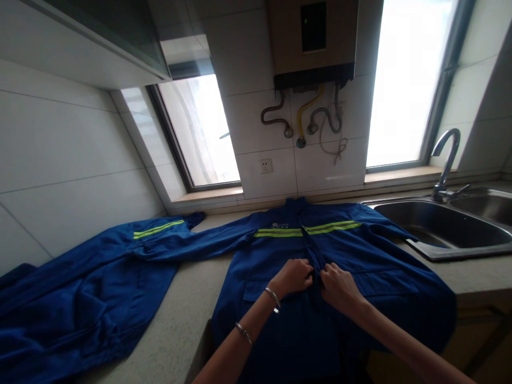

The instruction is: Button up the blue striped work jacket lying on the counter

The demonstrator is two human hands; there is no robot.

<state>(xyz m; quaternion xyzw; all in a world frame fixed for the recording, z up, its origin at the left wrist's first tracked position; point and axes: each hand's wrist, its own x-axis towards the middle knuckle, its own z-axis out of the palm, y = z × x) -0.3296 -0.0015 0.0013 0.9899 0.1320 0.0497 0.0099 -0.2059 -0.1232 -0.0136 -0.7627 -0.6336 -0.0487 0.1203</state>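
Observation:
A blue work jacket (pixel 276 261) with yellow-green stripes across the chest lies face up on the counter, collar toward the wall and lower part hanging over the front edge. My left hand (pixel 295 274), with bracelets on its wrist, is closed on the left side of the jacket's front opening. Close beside it, my right hand (pixel 338 282) pinches the opposite front edge. The fingertips hide the exact bit of placket between them. One jacket sleeve stretches left; the other reaches the sink rim.
A second blue garment (pixel 108 288) with a matching stripe lies on the counter (pixel 188 304) at left. At right are the sink (pixel 444 218) and faucet (pixel 446 165). A water heater (pixel 314 37) with hoses hangs above; a cabinet (pixel 80 37) overhangs the upper left.

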